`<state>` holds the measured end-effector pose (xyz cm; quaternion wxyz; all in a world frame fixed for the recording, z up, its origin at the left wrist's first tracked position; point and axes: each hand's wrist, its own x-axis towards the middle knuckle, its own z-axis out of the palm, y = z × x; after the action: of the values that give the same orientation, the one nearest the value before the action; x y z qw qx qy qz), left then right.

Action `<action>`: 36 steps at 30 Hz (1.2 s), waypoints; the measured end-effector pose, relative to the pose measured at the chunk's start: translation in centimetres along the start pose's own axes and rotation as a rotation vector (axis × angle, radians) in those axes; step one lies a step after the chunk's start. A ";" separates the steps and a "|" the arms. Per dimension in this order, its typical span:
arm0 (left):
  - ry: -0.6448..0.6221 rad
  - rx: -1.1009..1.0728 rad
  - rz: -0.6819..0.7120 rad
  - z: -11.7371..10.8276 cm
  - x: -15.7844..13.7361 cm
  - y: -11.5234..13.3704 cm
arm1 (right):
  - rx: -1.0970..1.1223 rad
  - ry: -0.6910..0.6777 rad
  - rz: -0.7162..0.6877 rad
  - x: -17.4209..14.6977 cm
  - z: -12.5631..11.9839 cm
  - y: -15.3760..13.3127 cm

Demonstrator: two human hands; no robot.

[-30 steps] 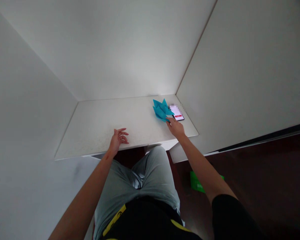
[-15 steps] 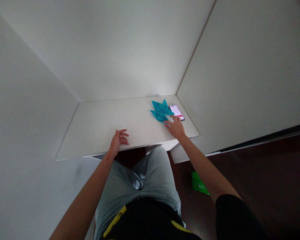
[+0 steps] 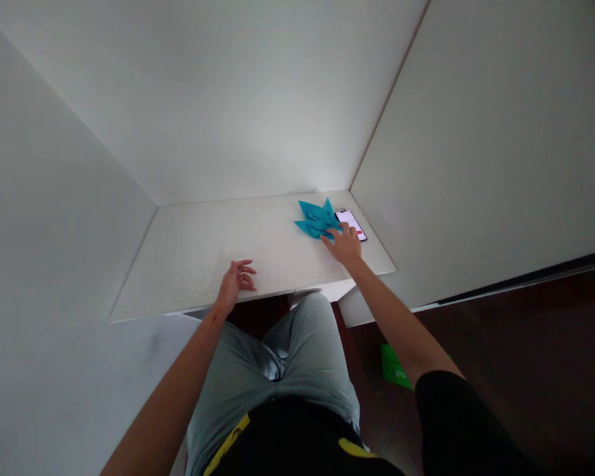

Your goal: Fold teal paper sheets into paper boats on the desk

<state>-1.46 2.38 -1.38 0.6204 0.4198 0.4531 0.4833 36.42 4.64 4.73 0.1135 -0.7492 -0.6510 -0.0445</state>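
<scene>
White desk [image 3: 188, 248] between white walls [image 3: 277, 112], dark floor [image 3: 520, 370] near right. Blue paper [image 3: 313, 213] on desk, far right, beside phone [image 3: 350, 220]; right hand [image 3: 346, 246] on it, grip unclear; left hand [image 3: 234, 281] loosely open, near side.

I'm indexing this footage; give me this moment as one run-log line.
left hand: empty, at front edge of white desk | right hand: at blue folded paper | phone: beside paper, screen lit

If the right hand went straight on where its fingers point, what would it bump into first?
Probably the nearer blue folded paper: the right hand's fingertips are right at it. Whether they touch already is hard to tell.
</scene>
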 end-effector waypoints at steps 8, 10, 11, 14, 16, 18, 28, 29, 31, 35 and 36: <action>-0.002 0.035 0.022 0.4 -0.4 0.1 | 0.156 -0.043 0.087 2.1 -1.7 1.8; -0.004 0.042 0.029 0.5 -0.6 0.2 | 0.194 -0.093 0.107 3.4 -1.8 1.9; -0.005 0.047 0.030 0.6 -0.7 0.3 | 0.191 -0.126 0.103 4.0 -1.8 1.8; -0.004 0.064 0.034 0.8 -0.8 0.5 | 0.125 -0.239 0.055 6.0 -1.3 1.2; -0.001 0.074 0.036 0.9 -0.9 0.5 | 0.080 -0.284 0.033 7.2 -0.8 0.8; 0.000 0.082 0.038 1.0 -1.0 0.6 | 0.057 -0.283 0.020 8.2 -0.5 0.3; -0.007 0.098 0.053 1.4 -1.2 0.6 | 0.171 0.055 -0.158 7.6 -3.8 -5.4; 0.000 0.098 0.060 1.4 -1.2 0.6 | 0.201 0.070 -0.190 6.8 -3.9 -6.5; 0.027 0.095 0.089 1.5 -1.1 0.3 | 0.276 0.079 -0.254 4.5 -3.7 -8.9; 0.049 0.089 0.166 1.6 -0.9 -0.2 | 0.464 -0.005 -0.349 -1.7 -1.0 -13.0; 0.046 0.095 0.169 1.6 -0.8 -0.3 | 0.511 -0.043 -0.377 -3.2 -0.1 -13.7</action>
<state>0.09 1.37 -1.17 0.5463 0.4743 0.4526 0.5214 22.42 3.27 5.70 0.2741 -0.5633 -0.7708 0.1159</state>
